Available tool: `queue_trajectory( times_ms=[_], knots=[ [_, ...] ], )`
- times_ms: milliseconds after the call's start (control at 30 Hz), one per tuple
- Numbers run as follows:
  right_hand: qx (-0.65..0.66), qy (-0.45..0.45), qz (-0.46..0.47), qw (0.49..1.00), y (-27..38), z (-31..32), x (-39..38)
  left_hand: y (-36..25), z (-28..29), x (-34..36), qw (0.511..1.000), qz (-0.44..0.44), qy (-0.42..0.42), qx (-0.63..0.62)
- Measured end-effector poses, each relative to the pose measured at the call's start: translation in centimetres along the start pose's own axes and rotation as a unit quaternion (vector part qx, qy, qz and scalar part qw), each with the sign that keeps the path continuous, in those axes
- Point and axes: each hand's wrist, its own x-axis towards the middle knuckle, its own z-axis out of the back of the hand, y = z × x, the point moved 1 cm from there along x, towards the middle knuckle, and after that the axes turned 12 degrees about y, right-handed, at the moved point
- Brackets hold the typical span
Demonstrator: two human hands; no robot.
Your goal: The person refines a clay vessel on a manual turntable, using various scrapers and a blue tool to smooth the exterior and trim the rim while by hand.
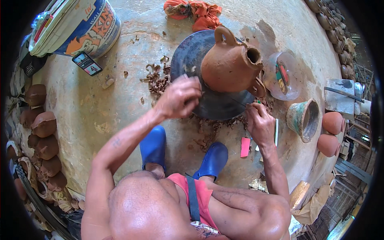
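Observation:
A brown clay pot (230,68) with loop handles leans on its side on a dark round wheel (186,54), its narrow mouth facing right. My left hand (182,96) hovers at the wheel's left edge, slightly blurred, with bent fingers and the thumb apart; I see nothing in it. At the wheel's lower right rim, my right hand (259,120) is closed in a pinch on a thin dark tool (236,101), whose slender shaft points left over the wheel below the pot. Its tip is hard to make out.
Clay shavings (156,80) lie around the wheel. Right of it are a clear plastic bowl (294,90) with small tools, a greenish pot (295,116) and a pink rectangular piece (245,147). Orange cloth (206,14), a large bucket (108,38), a phone (87,64) and clay pots (48,147) surround the workplace.

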Motion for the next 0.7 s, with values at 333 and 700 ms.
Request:
queue_trajectory(
  times_ms=[333,700],
  knots=[
    [0.039,-0.037,-0.017,0.998,5.2,-2.9,3.0,-1.3,-1.3,0.7,0.945,0.245,-0.213,0.027],
    [-0.065,0.014,0.008,0.998,2.9,-3.5,2.5,3.6,-2.6,1.1,0.965,0.193,-0.148,0.101]
  ],
)
